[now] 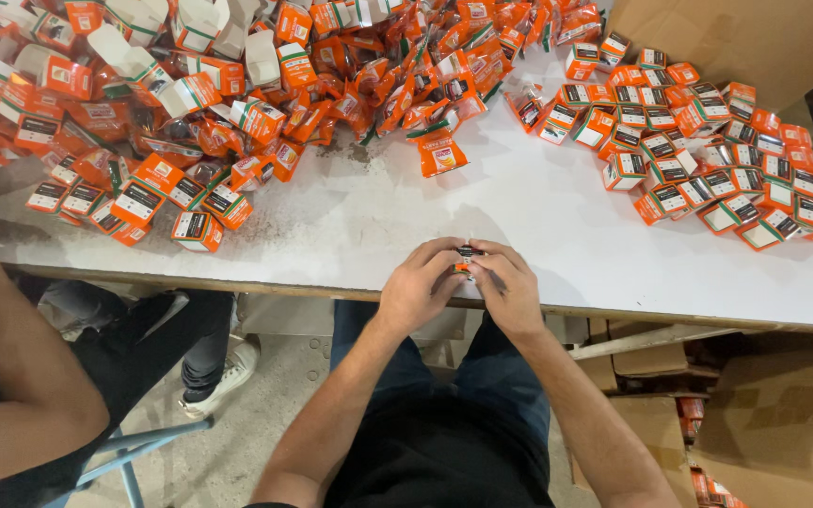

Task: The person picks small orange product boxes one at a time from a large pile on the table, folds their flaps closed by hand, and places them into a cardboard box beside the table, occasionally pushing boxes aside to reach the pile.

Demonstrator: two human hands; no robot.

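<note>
Small box: (464,267) orange, with a dark piece showing at its top; pinched between both hands at the near edge of the table, low centre of the frame; mostly hidden by fingers, so I cannot tell if it is folded shut

Left hand: (421,282) curled around the box from the left, fingertips closed on it; wrist hangs just off the table edge, likely so the forearm is free to turn

Right hand: (508,287) grasping the same box from the right, thumb on top; both hands meet over the edge, which keeps the work close to the body

Table: (538,202) white top, scuffed and dusty; bare stretch in the middle of the frame directly beyond the hands, open room to push or reach forward

Loose pile: (237,85) orange and white boxes and flat packets heaped across the upper left and top of the frame, many open or tipped; looks like unsorted stock within arm's reach

Closed boxes: (708,150) same orange kind, lying tighter and flatter at the upper right, near the right edge of the table; apart from the loose pile, as if kept separate

Cardboard cartons: (764,414) brown, under and beside the table at lower right; crowd the space by the right knee

Other person: (21,376) an arm and dark-clad legs at lower left, seated close; little room on that side
</note>
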